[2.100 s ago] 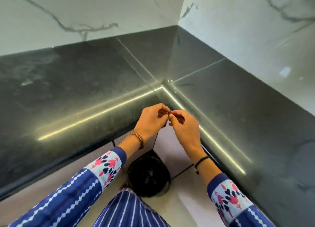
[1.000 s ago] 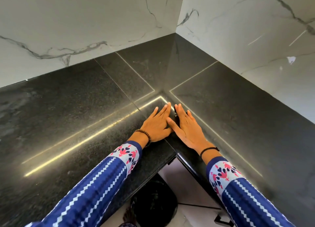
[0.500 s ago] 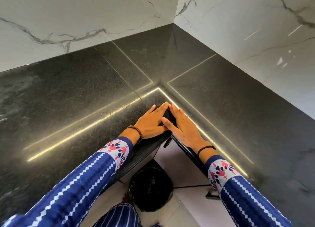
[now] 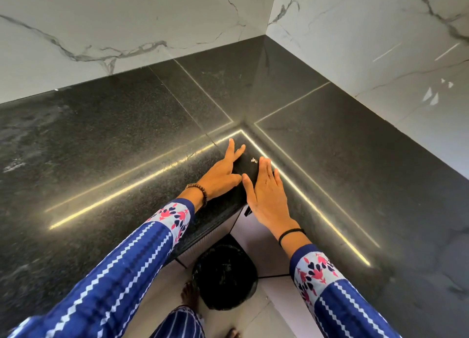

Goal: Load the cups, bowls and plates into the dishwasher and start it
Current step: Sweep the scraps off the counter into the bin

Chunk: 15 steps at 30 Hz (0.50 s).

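Both hands, left hand point(image 4: 220, 175) and right hand point(image 4: 268, 195), rest flat, fingers straight and holding nothing, on the black countertop point(image 4: 127, 139).

Leaning in with both arms outstretched. Resting left grip point(image 4: 220, 177) palm-down on the surface point(image 4: 121, 139), fingers point(image 4: 231, 147) straight and slightly spread. Laying right grip point(image 4: 269, 195) flat just beside it, fingers together, thumbs nearly touching.
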### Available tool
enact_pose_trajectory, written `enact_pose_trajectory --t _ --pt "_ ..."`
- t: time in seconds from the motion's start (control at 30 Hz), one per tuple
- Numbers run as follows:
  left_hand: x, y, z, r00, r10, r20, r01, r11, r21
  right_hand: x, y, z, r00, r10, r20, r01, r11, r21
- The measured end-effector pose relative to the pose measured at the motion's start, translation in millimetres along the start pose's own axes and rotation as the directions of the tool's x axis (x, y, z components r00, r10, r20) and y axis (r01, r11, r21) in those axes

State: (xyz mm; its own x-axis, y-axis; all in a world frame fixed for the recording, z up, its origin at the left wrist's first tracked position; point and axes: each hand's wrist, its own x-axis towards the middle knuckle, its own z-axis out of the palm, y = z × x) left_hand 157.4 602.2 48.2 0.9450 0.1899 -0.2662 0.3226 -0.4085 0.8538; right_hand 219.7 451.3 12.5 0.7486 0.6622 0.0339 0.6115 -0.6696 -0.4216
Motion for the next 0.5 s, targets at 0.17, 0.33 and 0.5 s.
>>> enact_pose_trajectory --t 0.17,0.33,0.5 --pt "-0.9 2.2 -3.9 1.000 -0.005 0.023 0.006 1.000 -0.025 13.8 11.3 -2.7 0.996 -0.078 0.053 0.076 0.996 0.035" --pt "0.0 2.1 -7.0 1.000 -0.013 0.011 0.013 0.997 -0.081 29.2 18.5 -15.8 0.997 0.061 -0.040 -0.042 0.929 0.367" --pt "4.1 -3.9 -8.5 1.000 0.000 0.015 0.003 0.989 -0.146 51.4 16.4 -27.0 0.993 0.031 -0.110 0.002 0.956 0.295"
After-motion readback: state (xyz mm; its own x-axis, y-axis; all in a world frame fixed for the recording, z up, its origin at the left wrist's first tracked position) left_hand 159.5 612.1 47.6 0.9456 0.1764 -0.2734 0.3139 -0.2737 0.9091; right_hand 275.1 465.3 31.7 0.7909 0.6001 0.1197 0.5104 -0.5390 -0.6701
